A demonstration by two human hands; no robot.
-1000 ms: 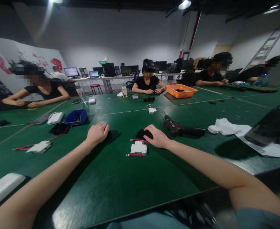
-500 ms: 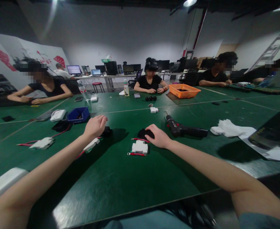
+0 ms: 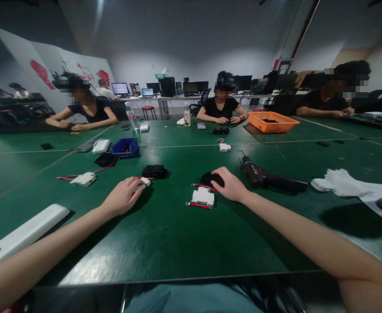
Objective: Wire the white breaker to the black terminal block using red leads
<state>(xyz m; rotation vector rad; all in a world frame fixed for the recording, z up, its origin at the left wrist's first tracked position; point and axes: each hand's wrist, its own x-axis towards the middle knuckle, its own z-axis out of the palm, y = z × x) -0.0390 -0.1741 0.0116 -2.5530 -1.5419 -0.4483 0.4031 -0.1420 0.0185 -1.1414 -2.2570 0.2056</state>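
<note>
My left hand [image 3: 123, 196] lies over a white circuit breaker [image 3: 146, 182] with a red wire, its fingers curled onto it and covering most of it. Just beyond those fingertips, a black block-shaped part [image 3: 154, 171] rests on the green table. To the right, my right hand [image 3: 231, 186] is closed around a dark, ridged black part [image 3: 207, 178], whose left side shows past the fingers. Directly in front of that part lies another white circuit breaker [image 3: 203, 197] with red lugged wires along two sides.
A black cordless screwdriver [image 3: 269, 177] lies right of my right hand, with white gloves [image 3: 337, 181] farther right. On the left are a blue bin [image 3: 125, 148], another wired breaker [image 3: 83, 178] and a long white case [image 3: 28, 232]. An orange basket [image 3: 272, 123] stands near co-workers across the table.
My left hand has come back from beside the black block and down onto the wired breaker, uncovering the block. My right hand stays at the black part. The view has turned left.
</note>
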